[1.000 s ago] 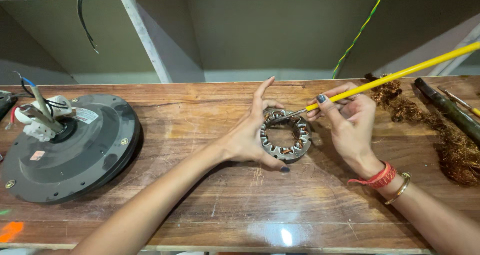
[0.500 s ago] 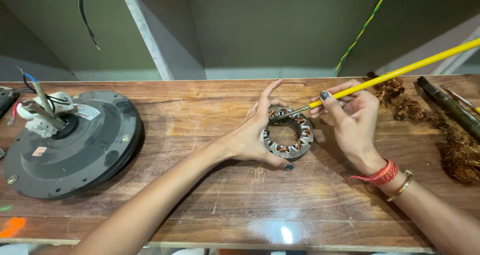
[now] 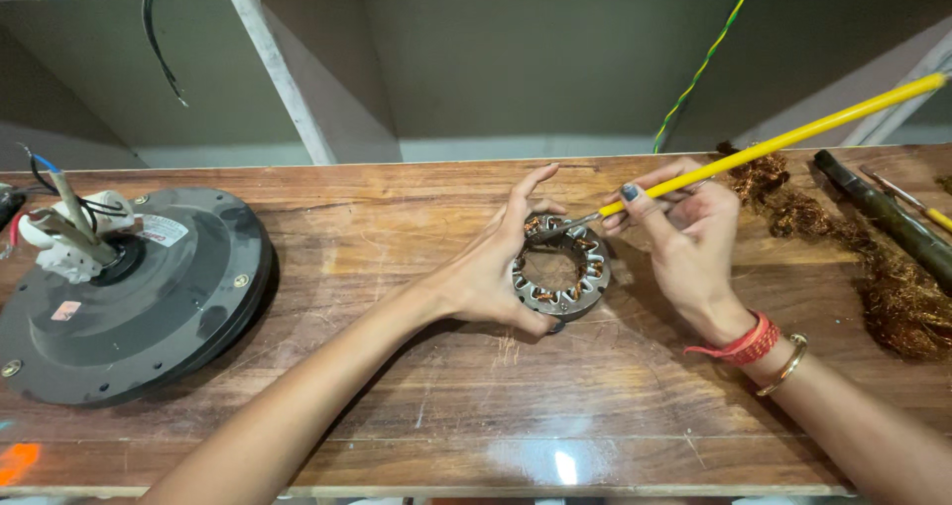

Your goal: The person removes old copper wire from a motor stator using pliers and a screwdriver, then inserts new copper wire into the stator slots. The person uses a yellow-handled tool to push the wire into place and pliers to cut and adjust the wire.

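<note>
**Copper windings under the yellow tool**

Copper shows in the slots of the small metal ring [image 3: 561, 269] — a round motor core with wound slots — which lies flat on the wooden bench [image 3: 416, 406], about mid-table. The left hand [image 3: 491, 272] cups its left edge: the thumb curls under the near rim, the fingers stand up and partly spread along the far side, bracing the ring rather than lifting it. The right hand [image 3: 684, 242] is closed in a pinch around a long yellow-handled tool [image 3: 783, 138], whose thin metal tip reaches the ring's upper rim, touching or just above the windings; which of the two cannot be told.

Against the views from a second and half a second ago, little has shifted. The ring sits in the same spot, the left hand braces it in the same way, and the tool tip stays at the same upper edge, with the yellow handle slanting up to the right as before. That suggests slow, fine picking at one slot, not a move to a new one.

Well to the left rests a large dark round motor housing [image 3: 149, 307] with a white wired fitting on top. At the right edge lie tangles of loose copper wire [image 3: 892, 297] and a dark rod [image 3: 883, 218].
</note>
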